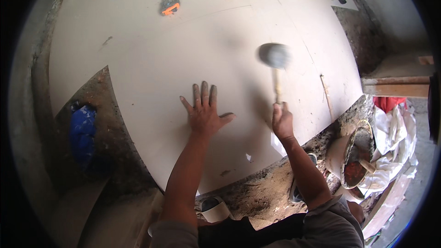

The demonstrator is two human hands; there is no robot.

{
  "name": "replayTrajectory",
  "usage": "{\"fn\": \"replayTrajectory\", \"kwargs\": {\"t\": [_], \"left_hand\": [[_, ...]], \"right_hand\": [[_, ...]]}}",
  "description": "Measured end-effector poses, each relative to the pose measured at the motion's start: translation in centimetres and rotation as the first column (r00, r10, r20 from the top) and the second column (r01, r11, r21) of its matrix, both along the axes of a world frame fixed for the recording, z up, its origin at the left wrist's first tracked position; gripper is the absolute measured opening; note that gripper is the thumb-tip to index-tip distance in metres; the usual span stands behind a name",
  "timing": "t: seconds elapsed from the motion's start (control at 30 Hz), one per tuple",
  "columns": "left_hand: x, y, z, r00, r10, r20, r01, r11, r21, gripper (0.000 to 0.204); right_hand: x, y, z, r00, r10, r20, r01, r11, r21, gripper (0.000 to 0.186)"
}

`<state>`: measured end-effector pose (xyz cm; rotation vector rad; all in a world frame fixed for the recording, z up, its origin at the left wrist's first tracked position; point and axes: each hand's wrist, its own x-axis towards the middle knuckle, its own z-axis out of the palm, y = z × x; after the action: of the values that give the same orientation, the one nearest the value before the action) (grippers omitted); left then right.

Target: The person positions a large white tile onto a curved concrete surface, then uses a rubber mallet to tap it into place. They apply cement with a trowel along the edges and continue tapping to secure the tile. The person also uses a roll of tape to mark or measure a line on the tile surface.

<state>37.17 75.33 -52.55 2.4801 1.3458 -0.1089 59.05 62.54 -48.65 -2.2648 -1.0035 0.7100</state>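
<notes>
My left hand (204, 118) presses palm down on a large pale tiled surface (151, 59), its fingers spread. Wrapped round the light handle of a mallet (277, 82), my right hand (282, 121) holds it above the tiles to the right. The mallet's head is wide and grey, smeared by motion, and apart from the surface. Dirt marks my left fingers. Thin joint lines run over the tiles on the far right side.
A black and orange tape measure (170, 7) lies at the far left. A thin stick (326, 95) rests near the right edge. Beyond that edge stand a dirty bucket (337, 158) and white sacks (390, 131). A blue bundle (83, 133) sits on bare soil at left.
</notes>
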Motion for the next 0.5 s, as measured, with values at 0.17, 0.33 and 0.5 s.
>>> {"fn": "replayTrajectory", "kwargs": {"t": [0.17, 0.33, 0.5], "left_hand": [[0.1, 0.4, 0.2, 1.0, -0.003, -0.002, 0.003, 1.0, -0.014, 0.113], [0.0, 0.6, 0.3, 1.0, -0.016, 0.014, 0.016, 0.999, -0.031, 0.114], [-0.1, 0.9, 0.3, 0.998, 0.013, 0.067, -0.01, 0.999, -0.046, 0.117]], "right_hand": [[-0.7, 0.8, -0.2, 0.98, -0.152, -0.129, 0.172, 0.973, 0.153, 0.041], [-1.3, 1.7, 1.0, 0.995, 0.029, 0.096, -0.029, 1.0, 0.006, 0.044], [-2.9, 1.6, 1.0, 0.986, -0.048, -0.159, 0.096, 0.947, 0.305, 0.036]]}}
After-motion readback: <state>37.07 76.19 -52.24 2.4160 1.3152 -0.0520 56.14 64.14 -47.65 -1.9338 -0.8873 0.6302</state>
